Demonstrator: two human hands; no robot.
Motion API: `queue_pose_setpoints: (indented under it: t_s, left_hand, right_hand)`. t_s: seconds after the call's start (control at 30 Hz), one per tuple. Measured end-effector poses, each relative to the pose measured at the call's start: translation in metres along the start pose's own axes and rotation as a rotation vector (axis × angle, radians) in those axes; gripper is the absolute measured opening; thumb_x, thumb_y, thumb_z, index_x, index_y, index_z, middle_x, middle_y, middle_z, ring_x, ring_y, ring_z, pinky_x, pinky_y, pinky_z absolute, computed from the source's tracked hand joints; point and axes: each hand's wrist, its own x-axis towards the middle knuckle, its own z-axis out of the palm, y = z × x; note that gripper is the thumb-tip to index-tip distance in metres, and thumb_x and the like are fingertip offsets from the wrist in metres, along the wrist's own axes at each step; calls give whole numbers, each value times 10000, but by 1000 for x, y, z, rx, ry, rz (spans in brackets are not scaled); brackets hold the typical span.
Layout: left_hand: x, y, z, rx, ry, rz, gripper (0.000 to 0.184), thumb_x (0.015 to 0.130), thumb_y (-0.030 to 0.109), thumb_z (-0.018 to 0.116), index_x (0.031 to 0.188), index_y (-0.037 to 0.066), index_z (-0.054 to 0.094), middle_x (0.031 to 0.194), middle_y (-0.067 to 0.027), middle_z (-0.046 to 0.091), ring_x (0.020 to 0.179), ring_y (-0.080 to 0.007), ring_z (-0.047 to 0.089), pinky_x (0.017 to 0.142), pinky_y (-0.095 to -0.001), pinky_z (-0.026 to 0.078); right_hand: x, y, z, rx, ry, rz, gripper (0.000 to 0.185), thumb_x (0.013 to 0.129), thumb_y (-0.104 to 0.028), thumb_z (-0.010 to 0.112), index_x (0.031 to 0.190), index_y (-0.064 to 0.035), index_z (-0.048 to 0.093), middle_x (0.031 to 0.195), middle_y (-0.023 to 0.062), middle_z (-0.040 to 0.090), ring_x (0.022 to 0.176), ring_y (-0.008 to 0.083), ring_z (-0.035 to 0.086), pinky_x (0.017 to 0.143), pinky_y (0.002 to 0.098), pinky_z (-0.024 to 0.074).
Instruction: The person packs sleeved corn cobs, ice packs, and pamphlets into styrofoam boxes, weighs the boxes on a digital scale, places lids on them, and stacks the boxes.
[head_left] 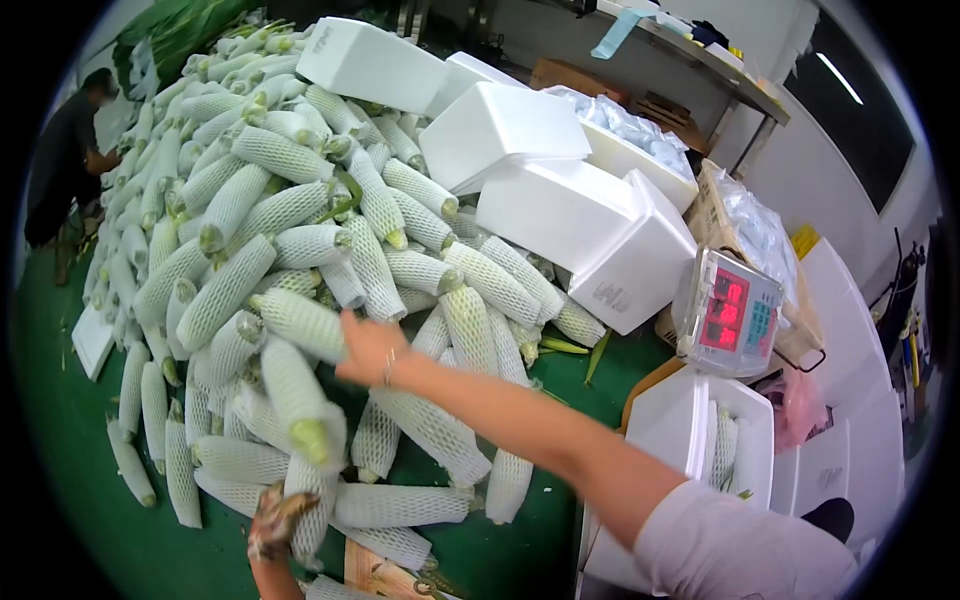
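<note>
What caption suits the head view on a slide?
Right hand on one net-sleeved vegetable, left hand at another, before a large pile, white foam boxes and a lit scale.

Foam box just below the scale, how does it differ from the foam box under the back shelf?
The box by the scale holds netted vegetables; the box by the shelf holds crumpled clear plastic. The vegetables sit down inside the first box, while the plastic bulges above the second box's rim. Both boxes are white and open-topped.
</note>
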Motion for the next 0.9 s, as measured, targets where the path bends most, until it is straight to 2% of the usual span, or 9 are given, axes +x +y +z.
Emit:
queue_pose_setpoints:
  t_s: [0.17,0.2,0.27,0.43,0.57,0.73,0.77,0.8,0.9]
  left_hand:
    - [-45,2,40,-699,477,-552,426,706,284,658,982,-35,602,867,-135,622,758,-227,594,686,-325,498]
    - [-36,10,45,-800,531,-674,452,670,220,658,1013,-57,558,891,-147,598,748,-225,577,655,-341,494]
    - [-24,40,51,-846,381,-584,405,767,231,663,1047,-48,573,903,-131,600,733,-214,580,685,-332,490]
    - [-23,-39,120,-186,372,-310,892,660,426,703,1287,-94,340,1073,-242,546,1014,-330,518,865,-398,412]
    - [-14,-138,153,41,433,-270,795,669,400,712,1239,-61,406,1133,-206,518,1001,-319,521,826,-419,432]
    - [-4,-156,171,-228,276,-321,649,723,332,710,1228,27,440,1128,-140,522,986,-298,532,822,-405,444]
    - [-3,-150,181,-458,348,-255,589,748,336,688,1219,68,458,1132,-125,505,960,-294,527,797,-409,449]
    - [3,-164,167,187,236,-393,723,703,372,724,1222,-41,434,1130,-179,537,1035,-303,522,872,-402,416]
    - [9,-168,134,-351,139,-167,505,779,262,652,1172,-12,492,1086,-138,591,1000,-255,554,857,-353,438]
  right_hand:
    - [-51,5,-16,36,-622,-167,709,718,-488,635,1106,90,502,894,256,611,845,364,616,777,421,484]
    - [-36,8,-16,121,-243,-95,633,743,-458,623,1056,79,500,905,248,604,850,362,607,769,426,480]
    - [14,18,-1,184,462,-20,443,820,-347,594,963,63,508,923,240,576,865,386,550,750,446,451]
    - [121,19,41,114,400,310,497,740,-317,672,983,84,508,1033,275,557,1028,380,545,831,429,457]
    - [127,44,31,407,450,272,435,750,-314,660,933,59,534,854,211,613,820,297,632,696,401,498]
    - [14,40,-34,1206,18,337,301,806,-265,617,911,3,533,689,65,553,477,150,524,443,287,428]
    - [-19,39,-43,1373,-13,378,279,826,-254,599,932,-3,537,712,58,559,518,148,538,462,285,438]
    - [-55,31,-56,1542,-40,419,259,845,-242,581,953,-10,541,735,51,566,559,145,552,481,284,447]
    - [-138,14,-84,1691,-92,405,290,849,-227,577,1038,-11,538,884,67,594,758,168,589,634,328,494]
